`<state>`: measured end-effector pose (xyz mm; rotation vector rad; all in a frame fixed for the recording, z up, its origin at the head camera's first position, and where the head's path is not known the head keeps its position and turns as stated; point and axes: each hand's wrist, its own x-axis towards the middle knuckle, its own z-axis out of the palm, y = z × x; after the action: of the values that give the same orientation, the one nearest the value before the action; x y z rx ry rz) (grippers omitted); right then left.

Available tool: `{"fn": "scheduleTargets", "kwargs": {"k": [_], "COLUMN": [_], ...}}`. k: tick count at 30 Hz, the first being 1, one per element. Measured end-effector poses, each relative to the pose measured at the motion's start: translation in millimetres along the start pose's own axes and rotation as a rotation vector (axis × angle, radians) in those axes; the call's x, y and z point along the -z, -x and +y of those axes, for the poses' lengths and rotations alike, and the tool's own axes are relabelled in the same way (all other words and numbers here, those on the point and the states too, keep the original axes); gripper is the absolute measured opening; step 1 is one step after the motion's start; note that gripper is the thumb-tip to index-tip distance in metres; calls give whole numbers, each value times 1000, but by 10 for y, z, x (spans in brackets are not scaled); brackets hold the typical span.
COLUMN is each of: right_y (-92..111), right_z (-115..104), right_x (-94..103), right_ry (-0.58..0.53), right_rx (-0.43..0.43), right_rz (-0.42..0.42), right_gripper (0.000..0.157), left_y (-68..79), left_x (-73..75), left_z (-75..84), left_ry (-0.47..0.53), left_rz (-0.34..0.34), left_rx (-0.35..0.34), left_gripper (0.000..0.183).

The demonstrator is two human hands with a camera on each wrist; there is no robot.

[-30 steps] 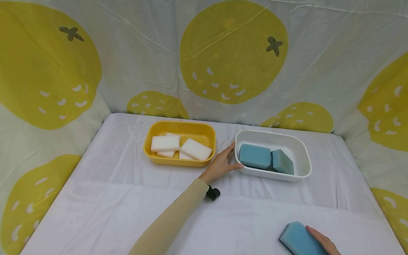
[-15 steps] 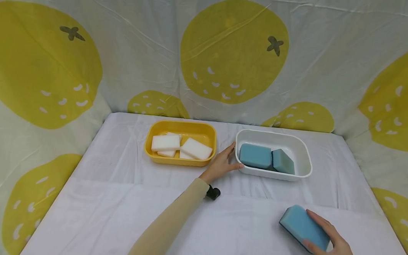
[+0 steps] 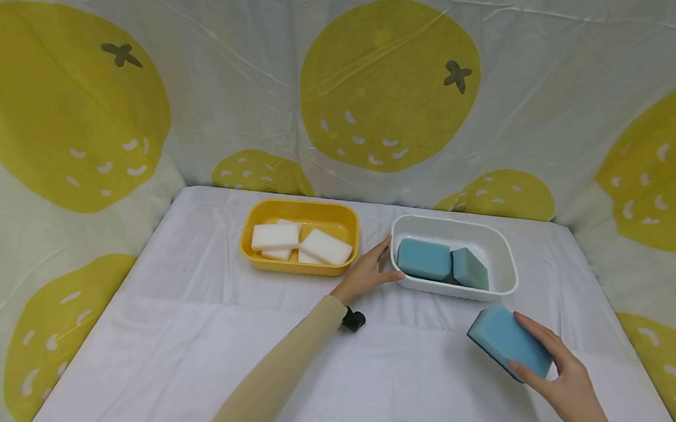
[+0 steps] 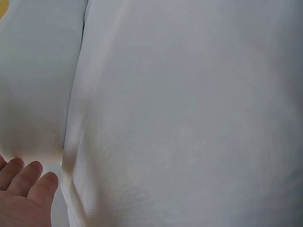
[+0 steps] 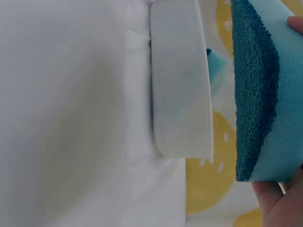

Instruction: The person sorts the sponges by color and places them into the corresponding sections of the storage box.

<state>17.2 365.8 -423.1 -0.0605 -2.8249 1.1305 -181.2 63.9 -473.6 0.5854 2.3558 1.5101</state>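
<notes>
My right hand (image 3: 573, 370) grips a light blue sponge (image 3: 509, 341) by its edges, thumb on the near side and fingers on the far side. Seen from the right wrist, this sponge carries a dark teal scouring layer (image 5: 255, 90); it hangs tilted above the cloth. Before it stands a white plastic bin (image 3: 498, 261), inside which two blue sponges (image 3: 424, 259) lie side by side. My left hand (image 3: 366, 273) touches the bin's left end with spread, extended fingers. In the left wrist view, fingertips (image 4: 34, 177) rest against the bin's pale wall.
Left of the white bin is a yellow bin (image 3: 249, 256) containing several white sponges (image 3: 275, 237), some stacked. White cloth (image 3: 153, 348) covers the table. A fabric backdrop with yellow fruit prints (image 3: 390, 86) encloses the back and sides.
My right hand has lifted the blue sponge off the table and carried it forward, toward the white bin. The left hand stays at the bin's end.
</notes>
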Motion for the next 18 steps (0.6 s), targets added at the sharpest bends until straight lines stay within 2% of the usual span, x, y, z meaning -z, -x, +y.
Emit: {"fn": "scheduleTargets", "kwargs": {"k": [10, 18], "right_y": [-266, -436], "right_z": [-150, -226], "right_x": [86, 119], "right_ry": [-54, -45], "right_rx": [56, 122], "right_rz": [-7, 3], "right_gripper": [74, 74], "left_y": [4, -4], "left_x": [2, 3], "left_z": [0, -13], "left_ry": [-7, -25], "left_rz": [2, 0], "left_rx": [-4, 4], "left_gripper": [95, 95]}}
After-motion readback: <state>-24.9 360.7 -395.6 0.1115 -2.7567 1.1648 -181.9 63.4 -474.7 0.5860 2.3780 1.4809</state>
